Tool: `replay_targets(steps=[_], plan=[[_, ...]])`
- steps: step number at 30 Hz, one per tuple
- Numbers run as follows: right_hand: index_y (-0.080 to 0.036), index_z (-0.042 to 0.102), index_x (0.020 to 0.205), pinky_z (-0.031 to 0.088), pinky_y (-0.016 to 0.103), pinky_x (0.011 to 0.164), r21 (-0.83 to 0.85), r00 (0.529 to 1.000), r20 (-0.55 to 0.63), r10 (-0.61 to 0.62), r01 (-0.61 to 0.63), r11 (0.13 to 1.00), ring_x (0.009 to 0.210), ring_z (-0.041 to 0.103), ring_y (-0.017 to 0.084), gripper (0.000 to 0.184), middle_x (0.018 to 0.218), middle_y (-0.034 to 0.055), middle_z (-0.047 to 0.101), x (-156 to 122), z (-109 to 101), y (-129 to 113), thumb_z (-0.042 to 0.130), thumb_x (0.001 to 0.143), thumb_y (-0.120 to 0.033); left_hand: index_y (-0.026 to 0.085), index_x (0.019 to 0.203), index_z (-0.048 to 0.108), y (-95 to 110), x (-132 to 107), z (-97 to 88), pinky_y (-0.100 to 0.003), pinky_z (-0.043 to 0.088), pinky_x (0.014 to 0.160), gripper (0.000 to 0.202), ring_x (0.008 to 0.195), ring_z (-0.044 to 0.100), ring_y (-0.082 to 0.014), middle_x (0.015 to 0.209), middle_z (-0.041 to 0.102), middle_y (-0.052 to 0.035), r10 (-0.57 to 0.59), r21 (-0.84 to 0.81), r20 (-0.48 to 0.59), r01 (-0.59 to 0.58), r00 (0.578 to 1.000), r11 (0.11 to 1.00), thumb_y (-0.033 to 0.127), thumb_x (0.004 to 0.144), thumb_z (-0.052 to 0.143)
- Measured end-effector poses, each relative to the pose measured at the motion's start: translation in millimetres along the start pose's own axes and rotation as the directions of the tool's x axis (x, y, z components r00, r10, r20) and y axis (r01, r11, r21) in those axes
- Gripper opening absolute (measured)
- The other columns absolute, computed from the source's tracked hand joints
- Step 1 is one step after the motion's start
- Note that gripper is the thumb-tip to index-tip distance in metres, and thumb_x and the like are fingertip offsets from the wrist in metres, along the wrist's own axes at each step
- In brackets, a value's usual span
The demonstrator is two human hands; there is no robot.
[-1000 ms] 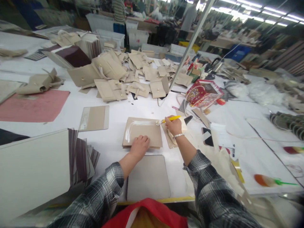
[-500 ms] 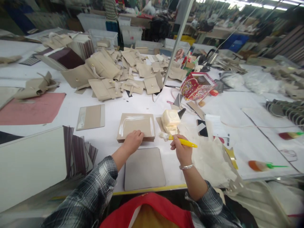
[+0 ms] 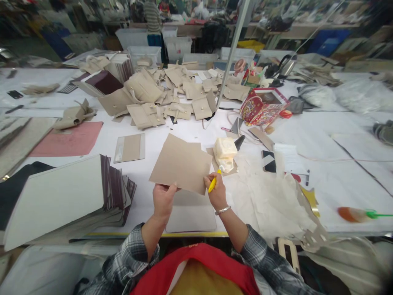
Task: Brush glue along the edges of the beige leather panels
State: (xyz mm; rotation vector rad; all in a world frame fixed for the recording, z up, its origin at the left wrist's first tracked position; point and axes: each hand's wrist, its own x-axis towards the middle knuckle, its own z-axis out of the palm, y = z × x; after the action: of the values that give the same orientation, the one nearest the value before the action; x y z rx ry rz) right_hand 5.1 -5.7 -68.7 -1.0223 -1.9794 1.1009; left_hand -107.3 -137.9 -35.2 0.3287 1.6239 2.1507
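Observation:
A flat beige panel (image 3: 182, 164) is held tilted above the table, partly covering the stack of like panels (image 3: 195, 146) behind it. My left hand (image 3: 163, 199) pinches its lower left edge. My right hand (image 3: 216, 190) grips a yellow-handled brush (image 3: 212, 184) and touches the panel's right corner with its fingers. The brush's bristles are mostly hidden behind the handle. Just beyond the right hand stands a cream-coloured, glue-caked container (image 3: 225, 149) on a beige scrap. Below the panel lies a grey board (image 3: 192, 217), partly covered by it.
To the left leans a pile of large white-faced boards (image 3: 58, 196). Beige flap pieces (image 3: 147, 90) heap up at the back, near a slanting metal pole (image 3: 231, 53). A red patterned box (image 3: 260, 106), a phone (image 3: 269, 161), crumpled paper (image 3: 270, 200) and an orange-filled bottle (image 3: 351, 214) lie to the right.
The panel has come up off the stack into both hands. My left hand has shifted from the stack to the panel's edge, and my right hand with the brush has moved left. The view has turned slightly left.

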Motion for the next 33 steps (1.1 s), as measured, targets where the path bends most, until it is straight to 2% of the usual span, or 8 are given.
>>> replay_targets(steps=[5,8,11,14,18,22,28,33], plan=[[-0.02,0.044,0.093,0.046,0.028,0.065,-0.035,1.0,0.012,0.009,-0.009,0.999,0.066,0.055,0.015,0.025,0.074,0.0006,0.056,-22,-32,34,0.049,0.082,-0.042,0.028,0.115,0.045,-24,-14,-29.9,-0.033,0.054,0.07,0.046,0.076,0.062,-0.0124,0.1,0.062,-0.0016,-0.139,-0.054,-0.027,0.137,0.99,0.989,0.044,0.075,0.06],[-0.021,0.046,0.093,0.044,0.029,0.063,-0.177,0.995,0.091,0.038,-0.022,0.984,0.066,0.056,0.016,0.025,0.077,0.0024,0.058,-44,-52,65,0.047,0.083,-0.044,0.021,0.098,0.056,-51,-29,-64.5,-0.026,0.051,0.062,0.036,0.067,0.059,-0.0111,0.083,0.061,0.0001,-0.218,0.164,-0.117,0.235,0.969,0.958,0.049,0.077,0.055],[-0.022,0.048,0.091,0.043,0.03,0.061,-0.297,0.981,0.175,0.084,-0.029,0.954,0.063,0.057,0.018,0.024,0.077,0.0032,0.06,-68,-60,93,0.044,0.084,-0.044,0.015,0.076,0.062,-80,-52,-93.3,-0.021,0.045,0.057,0.031,0.062,0.054,-0.0111,0.065,0.058,0.0009,-0.271,0.433,-0.093,0.285,0.958,0.856,0.046,0.073,0.06],[-0.023,0.049,0.089,0.044,0.031,0.061,-0.326,0.971,0.222,0.094,-0.017,0.945,0.063,0.058,0.019,0.024,0.075,0.0034,0.06,-85,-54,109,0.04,0.084,-0.045,0.014,0.075,0.063,-102,-66,-109.0,-0.02,0.041,0.052,0.031,0.053,0.049,-0.0095,0.056,0.054,0.003,-0.332,0.493,-0.091,0.333,0.939,0.804,0.045,0.07,0.063],[-0.022,0.05,0.089,0.045,0.032,0.062,-0.332,0.971,0.224,0.08,-0.001,0.943,0.064,0.058,0.02,0.025,0.075,0.0038,0.061,-88,-36,119,0.038,0.084,-0.044,0.013,0.087,0.063,-118,-63,-118.9,-0.02,0.04,0.049,0.038,0.05,0.049,-0.0094,0.056,0.055,0.0033,-0.365,0.433,-0.177,0.406,0.914,0.805,0.045,0.066,0.065],[-0.022,0.05,0.091,0.044,0.031,0.063,-0.349,0.966,0.242,0.087,0.003,0.937,0.064,0.058,0.019,0.025,0.075,0.0037,0.06,-81,-20,126,0.038,0.085,-0.043,0.012,0.075,0.065,-125,-47,-124.8,-0.022,0.041,0.048,0.032,0.05,0.05,-0.0106,0.056,0.058,0.0009,-0.407,0.47,-0.197,0.45,0.892,0.76,0.043,0.065,0.064],[-0.021,0.05,0.092,0.044,0.032,0.062,-0.378,0.966,0.243,0.093,0.006,0.926,0.064,0.058,0.02,0.029,0.078,0.0058,0.062,-76,-8,132,0.036,0.085,-0.046,0.014,0.067,0.067,-131,-30,-125.9,-0.023,0.043,0.057,0.024,0.06,0.055,-0.0143,0.062,0.065,-0.0022,-0.328,0.606,-0.22,0.392,0.919,0.692,0.038,0.064,0.064],[-0.021,0.051,0.092,0.044,0.031,0.061,-0.413,0.96,0.262,0.095,0.023,0.91,0.062,0.058,0.02,0.029,0.075,0.0049,0.061,-74,-6,136,0.037,0.085,-0.045,0.014,0.063,0.067,-134,-25,-127.4,-0.024,0.043,0.061,0.022,0.063,0.057,-0.0154,0.062,0.066,-0.0022,-0.343,0.608,-0.223,0.405,0.913,0.683,0.036,0.062,0.064]])
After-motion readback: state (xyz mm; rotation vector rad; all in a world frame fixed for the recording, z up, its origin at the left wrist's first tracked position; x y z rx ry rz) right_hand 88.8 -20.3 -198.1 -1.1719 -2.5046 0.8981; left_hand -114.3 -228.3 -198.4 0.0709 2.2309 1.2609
